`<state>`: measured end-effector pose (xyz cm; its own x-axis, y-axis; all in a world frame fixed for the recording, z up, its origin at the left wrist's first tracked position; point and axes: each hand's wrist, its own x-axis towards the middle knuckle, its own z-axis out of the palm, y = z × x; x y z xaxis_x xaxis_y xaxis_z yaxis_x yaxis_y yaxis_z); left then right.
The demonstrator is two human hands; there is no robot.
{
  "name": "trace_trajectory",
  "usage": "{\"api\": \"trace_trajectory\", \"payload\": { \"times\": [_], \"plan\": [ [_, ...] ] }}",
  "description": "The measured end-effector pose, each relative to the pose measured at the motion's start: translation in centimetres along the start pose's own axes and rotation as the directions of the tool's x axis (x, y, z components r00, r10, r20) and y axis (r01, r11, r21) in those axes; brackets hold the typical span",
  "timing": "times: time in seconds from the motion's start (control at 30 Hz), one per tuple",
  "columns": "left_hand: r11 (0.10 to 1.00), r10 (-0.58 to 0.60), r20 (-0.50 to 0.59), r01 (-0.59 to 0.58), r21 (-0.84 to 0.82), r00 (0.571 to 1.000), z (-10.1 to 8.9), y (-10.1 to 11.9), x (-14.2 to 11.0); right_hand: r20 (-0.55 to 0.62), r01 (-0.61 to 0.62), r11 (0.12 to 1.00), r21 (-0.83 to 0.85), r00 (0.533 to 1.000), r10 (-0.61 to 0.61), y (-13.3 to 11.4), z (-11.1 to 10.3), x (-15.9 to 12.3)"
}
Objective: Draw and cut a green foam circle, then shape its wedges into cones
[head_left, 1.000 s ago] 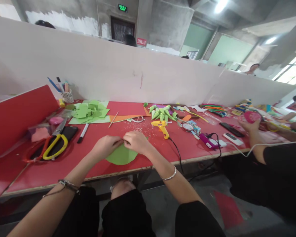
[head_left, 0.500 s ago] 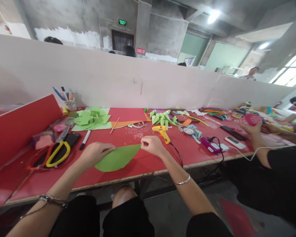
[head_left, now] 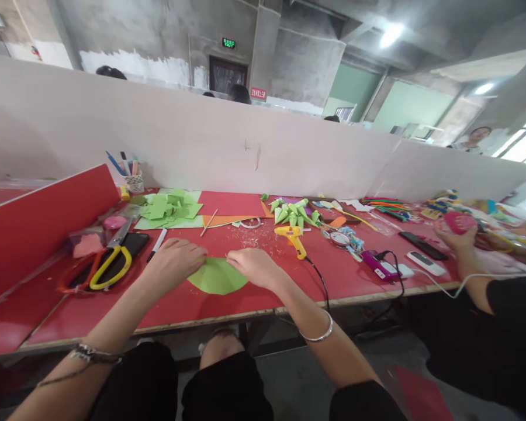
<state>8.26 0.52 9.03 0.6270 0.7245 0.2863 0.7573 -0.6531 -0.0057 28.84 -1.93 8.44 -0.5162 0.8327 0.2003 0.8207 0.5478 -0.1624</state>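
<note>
1. Two bare hands work close to the near edge of the red table (head_left: 166, 313), a green sheet (head_left: 219, 278) between them, its rounded side near and its straighter side far. Whether the sheet rests flat or sits slightly raised I cannot tell.
2. The left hand (head_left: 175, 260) has its fingers closed on the sheet's far left corner; the thumb is mostly hidden. The right hand (head_left: 256, 266) pinches the far right part, thumb and fingers together.
3. The sheet looks like thin paper or light card: probably almost weightless, easily bent and quick to crease, with little slip. The straight far edge, near its two ends, seems the best hold; a light pinch should do, since a hard squeeze could leave marks.
4. A little farther, to the left, scissors (head_left: 115, 247) with one yellow and one red handle lie over a flat black object (head_left: 135, 245), near a marker (head_left: 158, 242). To the right is a yellow glue gun (head_left: 294, 238); at far right, a co-worker's hand (head_left: 458, 241) holds something pink (head_left: 460, 222).
5. Farther still are cut green pieces (head_left: 169, 209) on the left and green cones (head_left: 293, 214) right of centre, then a pen cup (head_left: 134, 183) by the white partition (head_left: 201, 134).
</note>
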Motion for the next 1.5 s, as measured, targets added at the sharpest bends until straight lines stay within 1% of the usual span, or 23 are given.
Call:
{"api": "trace_trajectory", "payload": {
  "times": [0.07,0.17,0.23,0.3,0.4,0.47,0.6,0.7,0.73,0.8,0.87,0.93,0.97,1.0,1.03,1.07,1.1,1.13,1.17,1.23,1.3,1.37,1.5],
  "plan": [
    [1.000,0.013,-0.097,-0.011,0.014,0.995,0.6,0.8,0.3,0.023,-0.032,0.999,0.044,0.999,0.031,0.2,0.3,0.3],
    [0.999,0.034,-0.131,-0.037,-0.016,0.991,1.4,2.5,0.9,0.012,-0.017,0.986,0.164,1.000,0.015,0.5,0.7,0.6],
    [1.000,0.011,-0.175,-0.007,0.023,0.984,1.8,3.3,1.2,-0.006,0.012,0.968,0.251,1.000,-0.011,0.7,0.8,0.6],
    [0.998,0.030,-0.234,-0.015,0.068,0.972,2.0,3.7,1.4,-0.020,0.036,0.943,0.332,0.999,-0.031,1.0,0.7,0.4],
    [0.991,0.101,-0.320,-0.066,0.118,0.942,2.0,3.2,1.3,-0.023,0.052,0.897,0.438,0.999,-0.047,1.6,0.4,0.0],
    [0.984,0.132,-0.347,-0.082,0.155,0.929,2.0,2.4,1.0,-0.023,0.050,0.876,0.480,0.999,-0.045,2.1,0.2,-0.3],
    [0.970,0.173,-0.298,-0.109,0.217,0.939,2.0,0.2,0.3,-0.013,0.040,0.860,0.509,0.999,-0.039,3.3,-0.1,-0.8],
    [0.985,0.104,-0.265,-0.063,0.161,0.959,2.0,-1.5,-0.4,-0.006,0.026,0.852,0.522,1.000,-0.027,4.1,-0.2,-1.2],
    [0.995,0.048,-0.263,-0.022,0.102,0.964,2.1,-2.2,-0.6,-0.004,0.017,0.846,0.533,1.000,-0.018,4.4,-0.1,-1.3],
    [0.986,-0.138,-0.276,0.107,-0.127,0.951,2.4,-3.3,-0.9,-0.009,-0.008,0.819,0.573,1.000,0.016,4.9,0.3,-1.5],
    [0.885,-0.332,-0.245,0.211,-0.414,0.911,2.9,-4.2,-1.0,-0.032,-0.052,0.763,0.644,0.995,0.094,5.3,1.1,-1.7],
    [0.779,-0.399,-0.176,0.231,-0.583,0.900,3.6,-4.2,-1.0,-0.053,-0.103,0.653,0.750,0.975,0.215,5.5,2.3,-1.6],
    [0.705,-0.406,-0.127,0.222,-0.674,0.905,4.0,-4.0,-1.0,-0.054,-0.125,0.567,0.814,0.956,0.288,5.5,3.0,-1.5],
    [0.521,-0.406,-0.035,0.200,-0.830,0.913,4.3,-3.4,-0.8,-0.034,-0.138,0.471,0.871,0.940,0.339,5.4,3.9,-1.4],
    [0.289,-0.370,0.080,0.196,-0.937,0.926,4.6,-2.8,-0.7,0.002,-0.155,0.386,0.909,0.930,0.368,5.1,4.7,-1.2],
    [0.104,-0.340,0.154,0.200,-0.974,0.928,4.8,-2.0,-0.4,0.025,-0.161,0.314,0.936,0.918,0.396,4.8,5.5,-0.9],
    [-0.027,-0.323,0.188,0.189,-0.982,0.928,4.9,-1.2,-0.1,0.056,-0.168,0.245,0.955,0.912,0.407,4.4,6.3,-0.6],
    [-0.117,-0.297,0.202,0.175,-0.978,0.933,4.9,-0.5,0.2,0.090,-0.175,0.184,0.967,0.914,0.397,4.0,6.9,-0.3],
    [-0.175,-0.270,0.207,0.163,-0.971,0.940,4.9,0.0,0.6,0.115,-0.179,0.138,0.974,0.919,0.378,3.6,7.4,0.0],
    [-0.198,-0.251,0.180,0.131,-0.971,0.951,4.7,0.6,1.3,0.150,-0.190,0.086,0.978,0.927,0.343,2.9,8.0,0.5],
    [-0.173,-0.231,0.189,0.150,-0.973,0.954,4.3,0.6,2.0,0.175,-0.214,0.092,0.973,0.933,0.315,2.4,7.9,0.8],
    [-0.117,-0.226,0.217,0.195,-0.974,0.950,3.9,0.2,2.5,0.186,-0.234,0.134,0.963,0.935,0.301,2.2,7.6,0.9],
    [0.009,-0.340,0.201,0.217,-0.976,0.919,2.9,-0.2,3.2,0.187,-0.246,0.175,0.954,0.937,0.297,2.2,7.1,0.9]
  ]
}}
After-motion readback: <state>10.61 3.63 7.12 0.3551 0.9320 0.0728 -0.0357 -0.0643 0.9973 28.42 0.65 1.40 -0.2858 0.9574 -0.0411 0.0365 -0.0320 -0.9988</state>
